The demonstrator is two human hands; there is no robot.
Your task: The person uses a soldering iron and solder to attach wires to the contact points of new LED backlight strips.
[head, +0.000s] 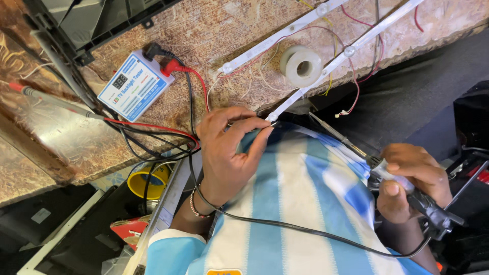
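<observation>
At far left a blue-and-white backlight tester (135,85) lies on the worn bench (214,30), its red and black leads (153,130) trailing right. The left hand (224,150) pinches a thin wire at the near end of a white LED strip (326,69), beside a solder spool (301,66). Rightmost, the right hand (412,183) is wrapped tight around a soldering iron (356,147).

The person wears a short-sleeved shirt (300,203) in vertical sky-blue and white stripes, the stripes broad and running down the chest. A small orange patch (224,272) shows at the shirt's lower edge. On the left wrist sit two thin bands: a beaded bracelet (196,208) of small pinkish beads and a dark cord beside it. Both hands are bare.
</observation>
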